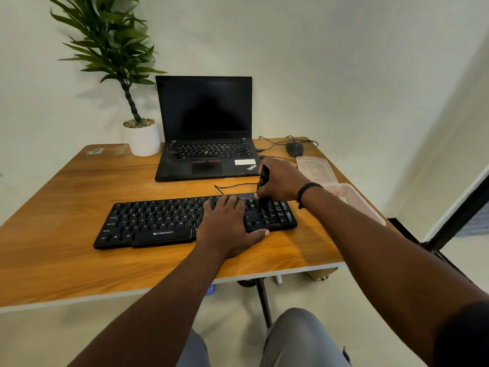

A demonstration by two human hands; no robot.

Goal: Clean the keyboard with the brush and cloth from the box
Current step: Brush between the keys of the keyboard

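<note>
**Desk editor:** What's in the frame?

**Photographer:** A person's right hand (281, 180) grips a small black brush (264, 178), fingers curled round its handle, bristles down on the right-hand keys of a black corded keyboard (158, 221). The left hand (227, 226) lies flat on the keys just beside it, fingers straight, thumb over the front lip, holding the board down.

**Desk editor:** And where does the keyboard sit?

**Photographer:** Near the front edge of the orange wood-grain table (66, 181), in front of an open black laptop (206, 128). The clear plastic box (354, 200) stands at the right edge, its clear lid (316, 169) behind it. Something pale yellow shows inside; probably the cloth, though I cannot tell.

**Desk editor:** What could go wrong?

**Photographer:** As I judge it, the right forearm crosses just above the box, which sits right at the edge; a wide sweep could knock it to the floor. The keyboard's thin black cable (232, 185) loops just behind the brush and could snag the bristles. A hard stroke may also flick dust back toward the laptop's keys.
</note>
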